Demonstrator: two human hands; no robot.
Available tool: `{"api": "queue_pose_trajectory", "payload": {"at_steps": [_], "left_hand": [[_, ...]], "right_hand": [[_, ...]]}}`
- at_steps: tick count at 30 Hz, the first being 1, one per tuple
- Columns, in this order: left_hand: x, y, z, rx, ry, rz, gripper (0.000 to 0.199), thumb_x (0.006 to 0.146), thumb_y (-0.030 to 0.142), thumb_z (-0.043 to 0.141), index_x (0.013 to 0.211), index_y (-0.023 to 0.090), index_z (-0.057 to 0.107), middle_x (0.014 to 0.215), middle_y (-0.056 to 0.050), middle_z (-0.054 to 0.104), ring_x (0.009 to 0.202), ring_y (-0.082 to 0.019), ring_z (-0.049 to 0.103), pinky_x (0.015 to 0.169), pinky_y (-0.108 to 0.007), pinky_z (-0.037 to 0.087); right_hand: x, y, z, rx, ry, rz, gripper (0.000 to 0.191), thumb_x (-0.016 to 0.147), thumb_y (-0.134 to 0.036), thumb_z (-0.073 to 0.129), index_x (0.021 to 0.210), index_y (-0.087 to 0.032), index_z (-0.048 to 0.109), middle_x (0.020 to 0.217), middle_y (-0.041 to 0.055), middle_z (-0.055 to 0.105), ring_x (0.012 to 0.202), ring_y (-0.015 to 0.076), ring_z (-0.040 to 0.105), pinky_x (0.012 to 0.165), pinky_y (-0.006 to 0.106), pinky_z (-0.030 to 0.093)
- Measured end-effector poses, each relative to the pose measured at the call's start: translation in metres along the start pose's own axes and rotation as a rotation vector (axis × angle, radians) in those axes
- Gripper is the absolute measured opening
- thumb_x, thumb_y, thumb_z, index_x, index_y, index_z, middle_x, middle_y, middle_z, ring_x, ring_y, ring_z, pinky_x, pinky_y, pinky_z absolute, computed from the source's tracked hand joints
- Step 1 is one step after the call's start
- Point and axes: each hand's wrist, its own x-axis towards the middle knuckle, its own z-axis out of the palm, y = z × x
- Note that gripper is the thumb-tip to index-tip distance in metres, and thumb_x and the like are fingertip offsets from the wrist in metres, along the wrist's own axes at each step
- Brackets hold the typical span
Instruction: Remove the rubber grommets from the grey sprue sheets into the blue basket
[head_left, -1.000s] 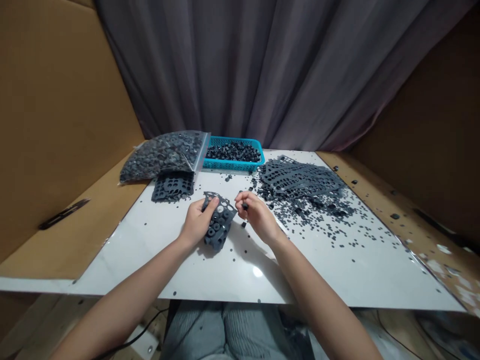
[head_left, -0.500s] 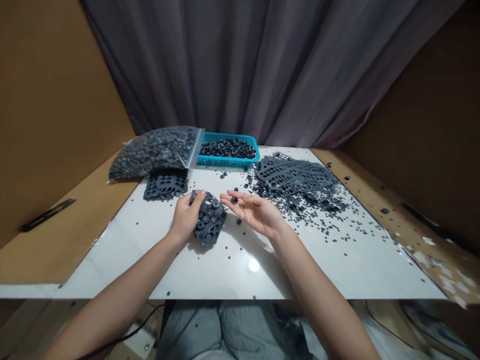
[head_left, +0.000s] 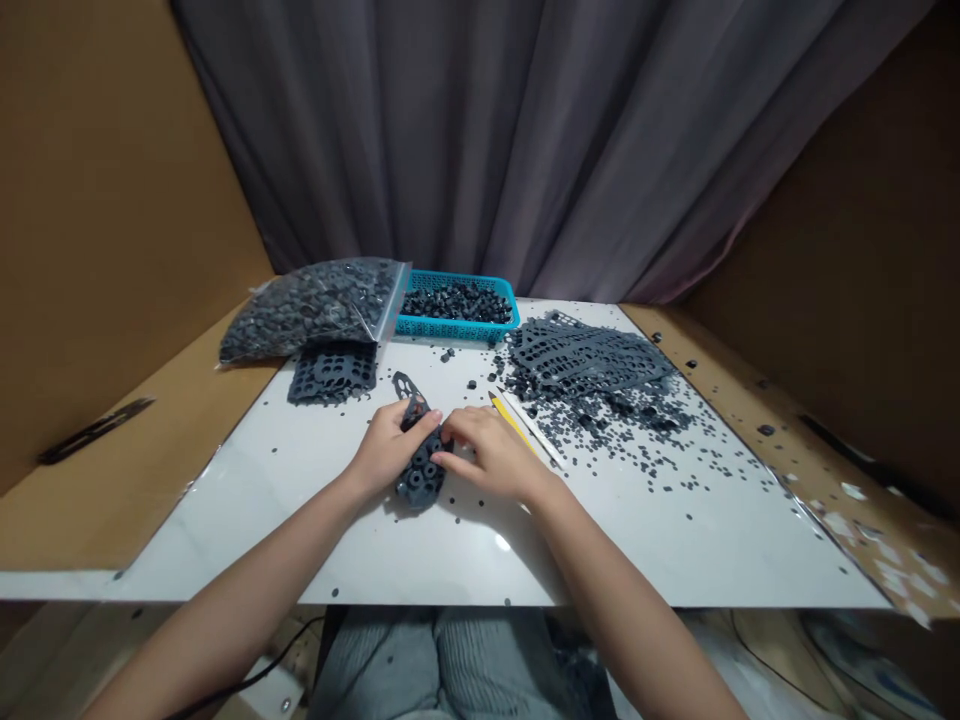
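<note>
My left hand (head_left: 386, 448) is closed round a dark grey perforated rubber sheet (head_left: 421, 482) with several ring-shaped pieces in it. The sheet is bent, and a strip with open holes sticks up above my thumb. My right hand (head_left: 491, 450) is palm down, its thumb and fingers pinching the sheet's right edge; whether a loose piece is between the fingertips is hidden. Just beyond that hand, a yellow pencil (head_left: 512, 422) and a white pencil (head_left: 532, 430) lie side by side on the white tabletop (head_left: 622, 545).
A zip bag (head_left: 315, 310) full of grey pieces rests partly on stacked perforated sheets (head_left: 334, 373). Beside it stands a blue basket (head_left: 457, 328) of small black pieces. At right lies a pile of punched sheets (head_left: 592, 355) amid scattered bits. A dark tool (head_left: 97, 430) lies far left.
My right hand has turned from palm up, with a small black piece on its fingers, to palm down at the sheet. The sheet has tilted. Both pencils now show.
</note>
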Motion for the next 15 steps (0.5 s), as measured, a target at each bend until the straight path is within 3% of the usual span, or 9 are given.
{"api": "queue_pose_trajectory", "payload": {"at_steps": [3,8,12,15], "left_hand": [[-0.002,0.002,-0.001,-0.070,-0.107,0.002,0.028,0.080,0.041,0.057,0.071,0.015,0.060,0.071,-0.002,0.062,0.067,-0.014,0.055,0.065,-0.023,0.042],[-0.002,0.001,-0.005,-0.190,-0.173,-0.080,0.035,0.081,0.048,0.053,0.072,0.015,0.059,0.068,-0.002,0.059,0.062,-0.014,0.053,0.060,-0.024,0.042],[0.000,0.002,-0.011,-0.052,-0.254,-0.025,0.030,0.074,0.045,0.062,0.072,0.016,0.059,0.068,-0.002,0.057,0.065,-0.015,0.051,0.060,-0.024,0.041],[0.001,0.004,-0.014,0.045,-0.191,-0.006,0.026,0.072,0.040,0.065,0.068,0.017,0.054,0.063,0.001,0.051,0.060,-0.013,0.047,0.056,-0.022,0.039]], "right_hand": [[0.001,-0.003,0.004,0.009,-0.050,0.044,0.024,0.084,-0.042,0.055,0.082,-0.020,0.047,0.068,-0.0007,0.052,0.062,0.0140,0.046,0.062,0.026,0.034],[0.003,0.005,0.007,0.050,-0.028,0.034,0.030,0.083,-0.048,0.054,0.080,-0.021,0.040,0.066,-0.0023,0.049,0.059,0.0132,0.042,0.057,0.024,0.032],[0.003,0.009,0.008,0.064,-0.052,-0.056,0.029,0.087,-0.047,0.046,0.076,-0.021,0.041,0.068,-0.0008,0.050,0.063,0.0138,0.045,0.062,0.025,0.035],[0.002,0.008,0.008,0.097,-0.054,-0.036,0.026,0.092,-0.043,0.037,0.079,-0.021,0.043,0.072,0.0006,0.053,0.067,0.0143,0.048,0.065,0.025,0.036]]}}
